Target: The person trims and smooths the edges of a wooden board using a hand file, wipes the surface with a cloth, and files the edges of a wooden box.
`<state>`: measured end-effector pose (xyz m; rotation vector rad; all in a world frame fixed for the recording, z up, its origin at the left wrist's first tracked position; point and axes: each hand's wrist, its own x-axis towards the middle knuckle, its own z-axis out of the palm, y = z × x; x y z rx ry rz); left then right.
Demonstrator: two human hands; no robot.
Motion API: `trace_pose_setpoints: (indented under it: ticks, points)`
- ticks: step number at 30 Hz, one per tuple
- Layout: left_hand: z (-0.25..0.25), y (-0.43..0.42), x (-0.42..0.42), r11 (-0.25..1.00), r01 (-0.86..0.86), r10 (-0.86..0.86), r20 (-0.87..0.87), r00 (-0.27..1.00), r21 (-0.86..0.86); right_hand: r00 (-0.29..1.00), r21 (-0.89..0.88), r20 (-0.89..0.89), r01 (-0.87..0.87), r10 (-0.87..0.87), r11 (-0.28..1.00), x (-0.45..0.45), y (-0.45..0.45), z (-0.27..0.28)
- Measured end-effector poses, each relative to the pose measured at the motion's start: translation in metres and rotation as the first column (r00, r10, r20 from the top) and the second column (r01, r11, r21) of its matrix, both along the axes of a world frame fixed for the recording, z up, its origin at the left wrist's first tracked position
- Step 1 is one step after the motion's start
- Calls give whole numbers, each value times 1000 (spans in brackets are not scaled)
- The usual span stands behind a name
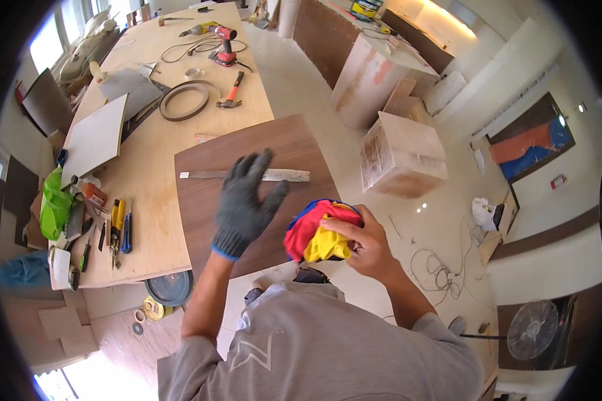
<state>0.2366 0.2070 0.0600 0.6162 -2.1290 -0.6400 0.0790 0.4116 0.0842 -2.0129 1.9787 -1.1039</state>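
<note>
My left hand (244, 200), in a dark grey knit glove with a blue cuff edge, is above a brown wood-grain board (281, 144). Its fingers are spread and hold nothing. Beneath it, partly hidden, lies a long narrow strip (285, 175) with a pale, worn-looking right part; its exact kind is unclear. My bare right hand (371, 244) grips a bunched cloth (314, 227) in red, yellow and blue, just off the board's near right side. I cannot tell whether the cloth touches the board.
The plywood table (157, 154) carries a claw hammer (233, 90), a red cordless drill (226, 48), a roll of edge banding (184, 100) and several cutters and hand tools (119, 224). A wrapped box (405, 154) stands right; a cable (441, 274) lies on the floor.
</note>
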Motion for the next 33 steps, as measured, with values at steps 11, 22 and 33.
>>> trace_pose_setpoints:
  ticks: [11,22,33]
  points:
    - [-53,-22,-16,975,-167,149,127,981,144,916,298,-333,-122,223,947,-29,-34,-46]
    - [-52,-30,-33,965,-247,211,293,933,91,758,68,-550,-378,351,923,-180,-199,-69]
    - [-59,-22,-24,963,-144,134,57,989,227,848,-152,288,-419,445,895,-212,-181,5]
